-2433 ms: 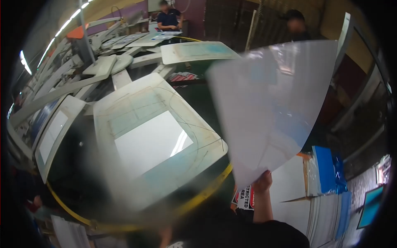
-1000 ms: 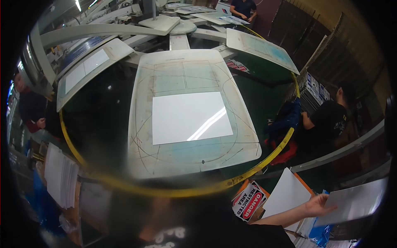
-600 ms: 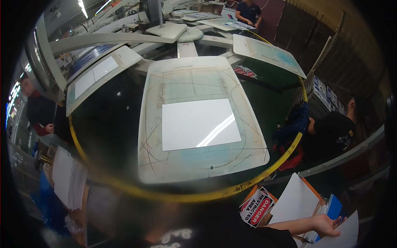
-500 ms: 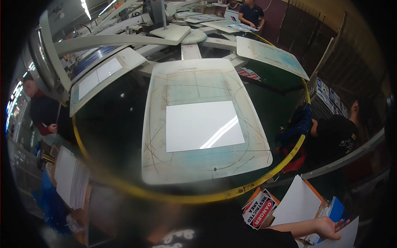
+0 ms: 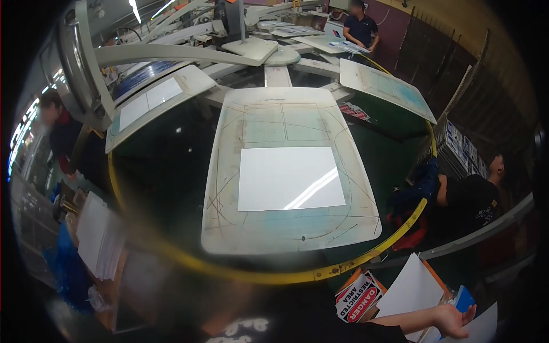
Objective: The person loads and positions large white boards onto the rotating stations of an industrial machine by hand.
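My right hand [image 5: 453,321] is at the lower right, its arm stretched out from a black sleeve, palm turned up and fingers curled. A blank white sheet [image 5: 484,327] extends from it, with one edge at the fingers; the grip itself is partly hidden. Beside the forearm is a white sheet stack [image 5: 413,286] with orange edging. A "DANGER RESTRICTED AREA" sign [image 5: 360,297] lies next to that stack. My left hand is out of sight; only a skin-coloured blur shows at the bottom. Ahead, another blank white sheet [image 5: 291,178] lies flat on a large pale platen [image 5: 286,234].
A yellow rail [image 5: 309,274] curves around the platens. Further platens stand left [image 5: 128,132] and right [image 5: 389,91]. White sheets [image 5: 98,240] are stacked at lower left. One person [image 5: 474,194] is at right, another [image 5: 361,28] at the back, another [image 5: 63,131] at left.
The view has shifted, so the platen appears slightly farther right. My right hand's fingers look more curled, and the sheet beside it has moved along with it. The person at left has turned their head.
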Motion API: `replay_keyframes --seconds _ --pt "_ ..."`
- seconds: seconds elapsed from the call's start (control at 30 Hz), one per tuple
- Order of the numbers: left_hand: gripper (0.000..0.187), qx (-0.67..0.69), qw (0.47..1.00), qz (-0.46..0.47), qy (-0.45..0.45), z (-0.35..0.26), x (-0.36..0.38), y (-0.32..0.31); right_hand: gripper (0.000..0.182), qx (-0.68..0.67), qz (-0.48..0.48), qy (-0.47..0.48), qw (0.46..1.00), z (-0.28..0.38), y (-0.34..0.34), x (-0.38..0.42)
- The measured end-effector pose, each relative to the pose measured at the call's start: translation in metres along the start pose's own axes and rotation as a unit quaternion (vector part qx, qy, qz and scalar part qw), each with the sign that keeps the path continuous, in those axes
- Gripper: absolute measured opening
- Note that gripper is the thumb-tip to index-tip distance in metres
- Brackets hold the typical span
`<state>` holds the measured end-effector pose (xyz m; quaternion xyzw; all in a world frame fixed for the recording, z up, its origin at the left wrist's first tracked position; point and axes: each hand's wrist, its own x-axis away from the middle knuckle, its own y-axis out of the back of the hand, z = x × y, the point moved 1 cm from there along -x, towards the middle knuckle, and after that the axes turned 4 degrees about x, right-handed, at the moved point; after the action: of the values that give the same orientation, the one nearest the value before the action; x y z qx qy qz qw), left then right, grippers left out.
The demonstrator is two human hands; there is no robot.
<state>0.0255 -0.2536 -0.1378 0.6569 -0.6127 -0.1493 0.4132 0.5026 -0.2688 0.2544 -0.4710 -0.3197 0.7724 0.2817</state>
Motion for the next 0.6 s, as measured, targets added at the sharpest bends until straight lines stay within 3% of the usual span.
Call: replay_keyframes --seconds 0.27,0.37,0.47,0.57,0.6 --pt "0.035 -0.007 1.0 0.002 0.022 -0.009 0.003 0.006 0.042 -0.024 0.014 -0.019 0.999 0.004 -0.01 0.013" --pt "0.035 -0.006 0.999 0.017 0.036 -0.013 0.002 0.009 0.042 -0.048 -0.054 -0.072 0.995 0.003 -0.015 0.016" --pt "0.033 -0.006 0.999 0.019 0.033 -0.007 0.003 0.006 0.04 -0.04 0.031 -0.071 0.996 0.003 -0.006 0.016" --pt "0.031 -0.006 1.0 0.006 0.03 -0.007 0.0 0.007 0.039 -0.046 -0.024 -0.074 0.996 0.01 -0.017 0.022" --pt "0.03 -0.005 1.0 0.003 0.031 -0.008 0.002 0.007 0.038 -0.048 0.01 -0.061 0.997 0.001 -0.009 0.019"
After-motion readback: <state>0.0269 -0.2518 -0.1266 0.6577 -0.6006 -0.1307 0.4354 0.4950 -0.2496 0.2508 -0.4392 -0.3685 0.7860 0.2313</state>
